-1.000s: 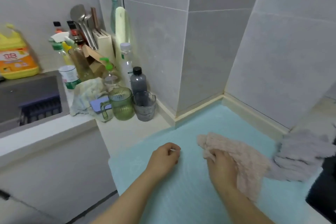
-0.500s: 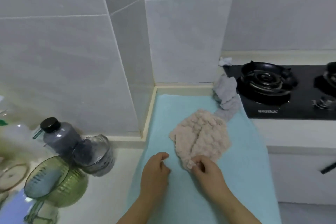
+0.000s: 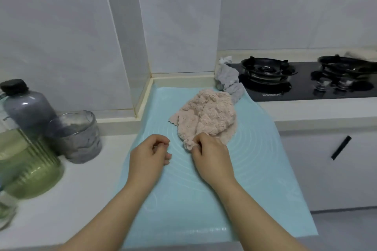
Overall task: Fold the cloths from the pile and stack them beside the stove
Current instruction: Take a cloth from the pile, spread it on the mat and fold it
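Pink cloth (image 3: 206, 116) lies crumpled nr the mat's (image 3: 204, 199) back-right corner, our R hand (image 3: 212, 159) pinching its near edge, L hand (image 3: 149, 157) curled on nothing beside it; w/ one pinch only, we reckon it'll drag bunched & fold crooked.

On the blue mat (image 3: 255, 169), the right hand (image 3: 212, 157) pinches the crumpled pink cloth (image 3: 208, 116); the left hand (image 3: 151, 155) is curled, holding nothing.
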### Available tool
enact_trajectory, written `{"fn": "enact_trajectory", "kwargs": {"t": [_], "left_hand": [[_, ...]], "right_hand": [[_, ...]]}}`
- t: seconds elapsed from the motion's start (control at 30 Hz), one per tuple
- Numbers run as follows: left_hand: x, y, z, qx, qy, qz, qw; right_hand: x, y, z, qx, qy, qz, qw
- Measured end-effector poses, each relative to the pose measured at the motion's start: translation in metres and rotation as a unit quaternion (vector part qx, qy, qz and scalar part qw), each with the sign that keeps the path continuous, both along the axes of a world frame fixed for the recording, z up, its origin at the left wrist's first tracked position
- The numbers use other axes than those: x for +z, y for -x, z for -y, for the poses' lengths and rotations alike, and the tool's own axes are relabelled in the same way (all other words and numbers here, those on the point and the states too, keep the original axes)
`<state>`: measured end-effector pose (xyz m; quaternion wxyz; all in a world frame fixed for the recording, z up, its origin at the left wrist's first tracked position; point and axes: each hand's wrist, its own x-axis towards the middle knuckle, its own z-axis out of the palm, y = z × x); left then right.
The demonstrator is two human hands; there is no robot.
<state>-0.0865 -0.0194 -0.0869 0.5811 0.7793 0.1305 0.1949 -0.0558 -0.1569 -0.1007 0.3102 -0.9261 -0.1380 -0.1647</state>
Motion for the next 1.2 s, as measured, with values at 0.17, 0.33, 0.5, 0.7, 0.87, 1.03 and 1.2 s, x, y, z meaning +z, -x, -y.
{"fn": "enact_trajectory", "kwargs": {"t": [0.17, 0.33, 0.5, 0.7, 0.87, 1.03, 1.2], "left_hand": [[-0.006, 0.003, -0.001, -0.017, -0.036, 0.031, 0.999], [-0.013, 0.003, -0.004, -0.057, -0.272, 0.033, 0.960], [-0.022, -0.012, -0.004, -0.146, -0.441, 0.013, 0.885], [-0.017, -0.015, -0.002, -0.139, -0.416, 0.022, 0.898], [-0.008, -0.008, -0.008, -0.034, -0.124, 0.138, 0.982], [-0.003, -0.009, -0.002, -0.185, 0.012, 0.135, 0.973], [0.005, -0.003, -0.003, -0.251, 0.192, 0.036, 0.948]], "right_hand": [[0.001, 0.012, 0.008, 0.029, -0.061, -0.049, 0.997], [0.008, 0.028, 0.012, 0.037, -0.287, -0.089, 0.953], [0.012, 0.027, 0.016, 0.092, -0.409, -0.086, 0.904], [0.013, 0.015, 0.022, 0.084, -0.505, -0.077, 0.856], [0.007, 0.012, 0.014, 0.043, -0.390, -0.035, 0.919], [0.009, 0.012, 0.018, -0.077, -0.349, 0.070, 0.931], [0.008, 0.005, 0.023, -0.114, -0.370, 0.058, 0.920]]}}
